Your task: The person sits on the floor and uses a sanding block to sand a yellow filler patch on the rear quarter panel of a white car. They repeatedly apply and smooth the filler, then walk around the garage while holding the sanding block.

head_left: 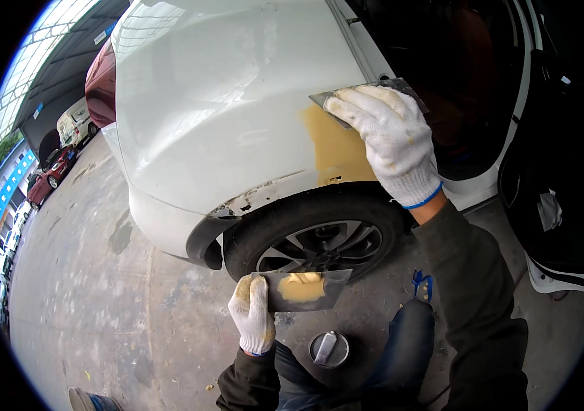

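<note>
My right hand (391,133), in a white knit glove, grips a flat metal filler spreader (408,89) at the top of a tan filler patch (338,147). The patch covers the white car's rear fender (223,123), between the wheel arch and the open door. Lower down, my left hand (252,312), gloved too, is closed on the end of a grey metal plate (336,284). A smear of tan filler (302,288) lies on that plate. Along the wheel arch edge runs chipped, scraped paint (254,195).
Below the fender is the black tyre (247,240). Between my legs a round tin (330,349) stands on the concrete with a tube on top. A blue object (422,284) lies by my right knee. The open door (559,171) is at right, a bucket (93,399) at lower left.
</note>
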Available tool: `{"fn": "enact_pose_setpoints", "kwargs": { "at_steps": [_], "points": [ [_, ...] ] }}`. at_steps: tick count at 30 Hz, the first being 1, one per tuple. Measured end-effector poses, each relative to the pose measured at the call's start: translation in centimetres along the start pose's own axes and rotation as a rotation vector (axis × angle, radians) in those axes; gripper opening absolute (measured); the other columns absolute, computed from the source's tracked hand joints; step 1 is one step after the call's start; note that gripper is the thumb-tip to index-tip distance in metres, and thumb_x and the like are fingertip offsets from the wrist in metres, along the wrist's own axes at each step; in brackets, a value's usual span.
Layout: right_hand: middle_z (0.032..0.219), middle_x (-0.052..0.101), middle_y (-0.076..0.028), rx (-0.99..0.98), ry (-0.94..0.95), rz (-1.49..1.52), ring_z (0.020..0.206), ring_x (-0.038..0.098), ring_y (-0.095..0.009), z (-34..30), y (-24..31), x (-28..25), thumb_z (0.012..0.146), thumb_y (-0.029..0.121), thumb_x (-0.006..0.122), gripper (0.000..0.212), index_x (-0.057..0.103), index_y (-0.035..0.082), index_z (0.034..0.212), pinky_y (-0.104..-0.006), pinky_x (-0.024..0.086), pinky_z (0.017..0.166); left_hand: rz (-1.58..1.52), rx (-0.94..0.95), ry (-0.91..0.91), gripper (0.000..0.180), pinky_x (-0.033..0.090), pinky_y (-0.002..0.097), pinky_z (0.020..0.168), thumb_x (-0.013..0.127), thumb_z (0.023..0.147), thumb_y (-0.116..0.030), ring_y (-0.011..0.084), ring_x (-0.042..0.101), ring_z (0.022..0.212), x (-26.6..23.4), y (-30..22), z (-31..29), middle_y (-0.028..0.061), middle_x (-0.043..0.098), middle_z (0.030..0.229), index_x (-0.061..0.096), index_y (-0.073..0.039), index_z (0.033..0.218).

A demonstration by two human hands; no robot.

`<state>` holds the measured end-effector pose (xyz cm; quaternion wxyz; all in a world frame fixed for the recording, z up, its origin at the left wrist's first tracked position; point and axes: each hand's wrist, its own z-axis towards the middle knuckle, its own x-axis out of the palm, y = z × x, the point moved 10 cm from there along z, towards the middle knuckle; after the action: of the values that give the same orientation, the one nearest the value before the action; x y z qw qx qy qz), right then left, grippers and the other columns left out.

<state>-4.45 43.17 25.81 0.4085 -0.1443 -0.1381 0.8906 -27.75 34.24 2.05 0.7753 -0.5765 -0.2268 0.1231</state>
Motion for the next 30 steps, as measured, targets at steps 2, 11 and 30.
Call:
{"fn": "enact_pose_setpoints", "kwargs": {
  "at_steps": [2,11,30],
  "points": [
    [0.101,0.072,-0.001,0.011,-0.008,0.021,0.095,0.067,-0.020,-0.3,0.5,0.7,0.076,0.007,0.069,0.026,0.074,0.011,0.101,-0.0339,0.055,0.085,0.013,-0.001,0.006,0.020,0.043,0.0229,0.065,0.056,0.100,-0.016,0.0074,0.052,0.074,-0.1,0.1,0.3,0.0017,0.058,0.085,0.060,0.003,0.095],
    [0.109,0.065,0.003,0.221,0.145,0.037,0.106,0.059,-0.018,-7.7,4.0,2.5,0.072,0.013,0.070,0.036,0.069,0.014,0.107,-0.0364,0.051,0.088,0.022,-0.033,0.013,0.019,0.042,0.0227,0.066,0.056,0.101,-0.016,0.0069,0.050,0.073,-0.9,2.1,0.9,0.0005,0.057,0.084,0.059,0.002,0.094],
    [0.118,0.070,-0.011,0.948,0.695,1.124,0.105,0.067,-0.021,-17.2,6.8,-1.7,0.091,0.001,0.062,0.030,0.067,0.000,0.120,-0.0306,0.052,0.095,0.179,0.075,0.135,0.019,0.045,0.0249,0.075,0.060,0.097,-0.012,0.0091,0.054,0.080,4.4,-2.1,1.5,0.0053,0.065,0.085,0.065,0.006,0.098]
  ]
}}
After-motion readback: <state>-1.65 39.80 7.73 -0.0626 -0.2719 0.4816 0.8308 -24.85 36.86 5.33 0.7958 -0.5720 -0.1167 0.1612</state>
